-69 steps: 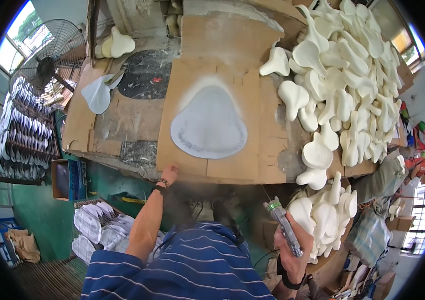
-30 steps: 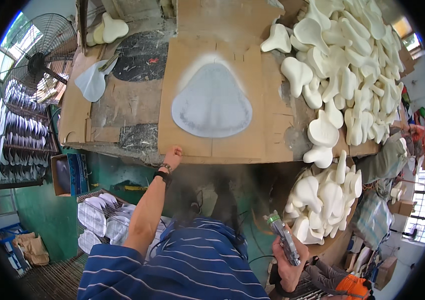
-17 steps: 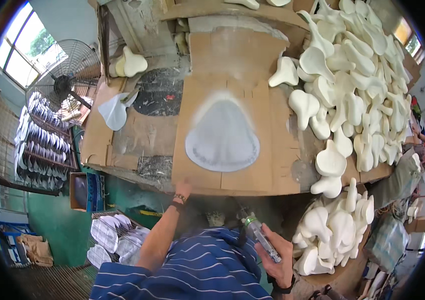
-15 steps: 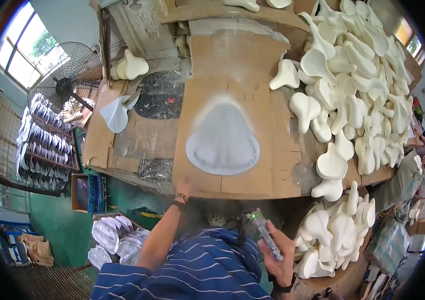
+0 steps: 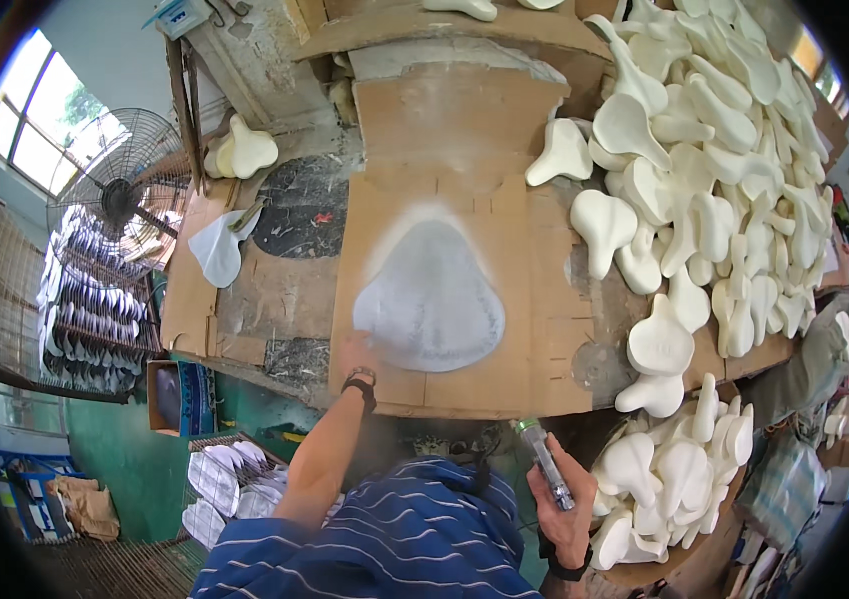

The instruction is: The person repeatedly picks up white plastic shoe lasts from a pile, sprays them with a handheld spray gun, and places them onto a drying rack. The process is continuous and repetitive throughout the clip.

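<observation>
A grey, rounded-triangular saddle cover (image 5: 431,299) lies flat on a cardboard sheet (image 5: 534,349), pale mist-like residue around its narrow far end. At the cover's near left edge is my left hand (image 5: 355,351); its fingers are blurred, so whether they grip the edge does not show. My right hand (image 5: 569,504), low and right of the sheet's front edge, wraps round a metal spray gun (image 5: 547,461) with a green ring near its front. Its nozzle end points up toward the bench.
Cream foam saddle pads (image 5: 714,200) are heaped on the right of the bench, more in a round container (image 5: 679,469) below. Another cover (image 5: 217,250) lies left, near two pads (image 5: 245,150). A fan (image 5: 117,200) and racks of covers (image 5: 95,319) stand at left.
My left hand has moved up from the cardboard's front edge to the cover's near left edge. The right hand with the spray gun has shifted slightly right. The view has tilted a little.
</observation>
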Demonstrator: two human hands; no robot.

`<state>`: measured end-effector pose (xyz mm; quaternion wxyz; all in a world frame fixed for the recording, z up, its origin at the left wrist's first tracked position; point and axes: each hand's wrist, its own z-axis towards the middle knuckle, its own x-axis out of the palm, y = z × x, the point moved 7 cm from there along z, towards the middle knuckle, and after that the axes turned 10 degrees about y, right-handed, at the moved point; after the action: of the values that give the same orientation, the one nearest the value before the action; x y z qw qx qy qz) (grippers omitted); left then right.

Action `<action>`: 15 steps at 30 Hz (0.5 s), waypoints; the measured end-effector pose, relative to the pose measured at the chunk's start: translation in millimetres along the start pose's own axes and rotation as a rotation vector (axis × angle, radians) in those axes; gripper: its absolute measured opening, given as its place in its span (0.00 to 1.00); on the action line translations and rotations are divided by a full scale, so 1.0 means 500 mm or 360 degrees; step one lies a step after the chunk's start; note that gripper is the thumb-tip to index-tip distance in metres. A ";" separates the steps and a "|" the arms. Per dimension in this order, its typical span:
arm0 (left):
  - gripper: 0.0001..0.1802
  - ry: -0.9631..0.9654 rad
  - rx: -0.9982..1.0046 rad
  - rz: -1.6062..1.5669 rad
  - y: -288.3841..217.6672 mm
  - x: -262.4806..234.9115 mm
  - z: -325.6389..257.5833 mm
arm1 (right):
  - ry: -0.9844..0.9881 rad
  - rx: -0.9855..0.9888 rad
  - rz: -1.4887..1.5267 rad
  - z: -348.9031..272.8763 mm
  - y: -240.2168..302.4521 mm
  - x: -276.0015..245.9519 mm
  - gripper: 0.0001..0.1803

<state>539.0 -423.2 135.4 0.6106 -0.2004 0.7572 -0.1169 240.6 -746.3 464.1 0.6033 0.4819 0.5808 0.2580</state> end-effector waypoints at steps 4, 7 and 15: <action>0.20 -0.0050 -0.0138 -0.0412 -0.006 -0.007 -0.007 | 0.0087 -0.0043 0.0023 0.036 -0.027 0.014 0.27; 0.17 0.0264 -0.0478 -0.1745 -0.004 0.030 -0.020 | 0.0263 -0.0078 0.0003 0.072 -0.038 0.039 0.28; 0.20 0.1028 -0.0028 -0.3327 -0.340 -0.089 0.032 | 0.0645 -0.0153 -0.0255 0.219 -0.155 0.253 0.22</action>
<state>589.7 -553.9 242.3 -0.0192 -0.7084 0.3384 -0.6191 349.7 -698.0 323.6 0.5151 0.3433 0.7135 0.3282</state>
